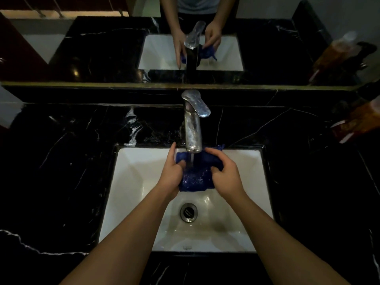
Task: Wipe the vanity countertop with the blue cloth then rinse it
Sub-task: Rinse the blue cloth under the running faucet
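The blue cloth [195, 175] is bunched between both hands over the white sink [131, 182], wet and glistening. Water runs from the chrome faucet [193, 130] straight onto it. My left hand [170, 175] holds the cloth's left side, fingers stretched along it and thumb pressed into the fabric. My right hand [224, 173] grips the right side with fingers curled over the top edge. The black marble countertop [61, 161] surrounds the sink on both sides.
The sink drain [188, 212] lies below the hands with water pooling around it. A mirror [102, 48] behind the faucet reflects the sink and hands. An orange-brown bottle [357, 122] lies at the far right of the counter.
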Action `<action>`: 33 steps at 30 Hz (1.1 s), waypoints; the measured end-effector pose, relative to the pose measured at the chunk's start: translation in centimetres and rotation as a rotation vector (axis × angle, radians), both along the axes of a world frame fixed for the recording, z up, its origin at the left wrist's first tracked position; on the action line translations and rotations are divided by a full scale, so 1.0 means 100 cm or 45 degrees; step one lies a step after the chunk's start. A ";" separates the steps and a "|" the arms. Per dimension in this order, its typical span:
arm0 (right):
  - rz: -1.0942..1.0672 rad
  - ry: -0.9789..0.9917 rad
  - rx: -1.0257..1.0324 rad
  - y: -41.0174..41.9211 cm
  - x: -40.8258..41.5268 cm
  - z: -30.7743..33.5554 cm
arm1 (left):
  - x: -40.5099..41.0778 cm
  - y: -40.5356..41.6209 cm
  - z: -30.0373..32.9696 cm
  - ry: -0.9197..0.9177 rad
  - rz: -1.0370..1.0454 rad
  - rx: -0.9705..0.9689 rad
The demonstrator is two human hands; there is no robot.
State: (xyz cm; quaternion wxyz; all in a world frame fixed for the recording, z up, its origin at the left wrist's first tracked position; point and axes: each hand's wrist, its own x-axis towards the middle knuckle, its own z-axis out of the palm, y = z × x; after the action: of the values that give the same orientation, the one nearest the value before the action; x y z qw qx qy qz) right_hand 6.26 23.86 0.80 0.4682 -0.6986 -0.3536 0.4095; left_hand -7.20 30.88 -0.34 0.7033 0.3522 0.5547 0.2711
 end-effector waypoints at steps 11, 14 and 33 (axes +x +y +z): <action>0.115 0.075 -0.236 0.011 -0.023 -0.001 | -0.032 -0.014 0.002 0.078 0.219 0.000; 0.090 0.129 -0.192 0.020 -0.029 0.000 | -0.043 -0.003 0.005 0.127 0.213 0.072; -0.087 0.336 -0.172 0.021 -0.039 -0.001 | -0.025 -0.023 0.016 0.543 -0.051 0.342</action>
State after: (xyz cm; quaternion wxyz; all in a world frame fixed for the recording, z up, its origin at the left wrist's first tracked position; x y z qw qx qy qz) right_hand 2.37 25.95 0.72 0.4762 -0.6802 -0.2366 0.5046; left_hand -9.73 28.57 1.26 0.5225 0.5027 0.6425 0.2479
